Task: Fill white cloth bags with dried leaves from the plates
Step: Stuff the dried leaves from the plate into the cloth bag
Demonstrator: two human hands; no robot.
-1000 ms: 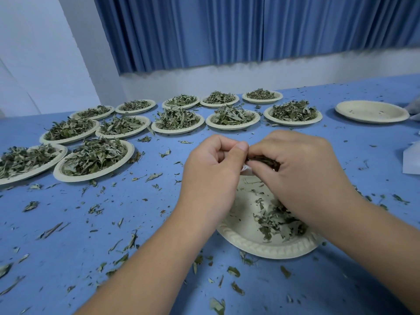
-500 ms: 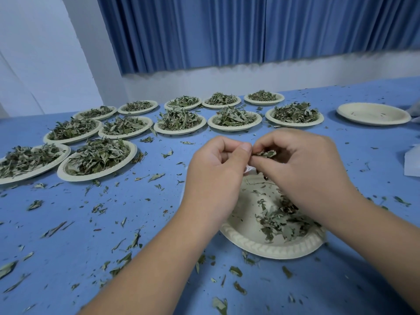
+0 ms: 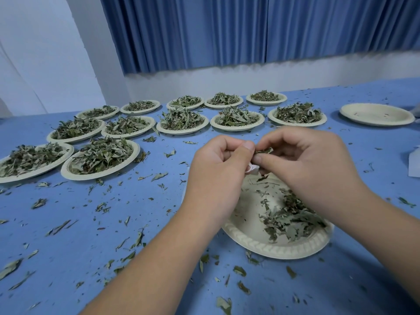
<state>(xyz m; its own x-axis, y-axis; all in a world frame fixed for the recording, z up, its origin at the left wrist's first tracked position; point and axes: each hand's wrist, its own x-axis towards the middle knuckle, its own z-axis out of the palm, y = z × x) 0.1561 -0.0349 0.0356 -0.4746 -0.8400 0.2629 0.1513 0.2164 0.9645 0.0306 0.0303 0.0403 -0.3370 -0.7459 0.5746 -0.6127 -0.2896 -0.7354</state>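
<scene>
Your bench [image 3: 68, 223] carries rows of full plates [image 3: 97, 177] across the upper left. The near plate [image 3: 284, 251], lower right of centre, is partly emptied. You're mid-fill — left hand [image 3: 218, 169] grips the bag [image 3: 253, 169] at frame centre, right hand [image 3: 313, 164] pinches leaves [image 3: 264, 151] at its mouth. Next, I judge, push them in without spilling — then reach down for more.

A blue-covered surface [image 3: 375, 142] spreads across the lower view; behind its far edge runs a low white wall band [image 3: 250, 78]; above that hangs a pleated blue curtain [image 3: 227, 30]; left of the curtain stands a white column [image 3: 97, 53]; beside it, a pale wall [image 3: 34, 53].
</scene>
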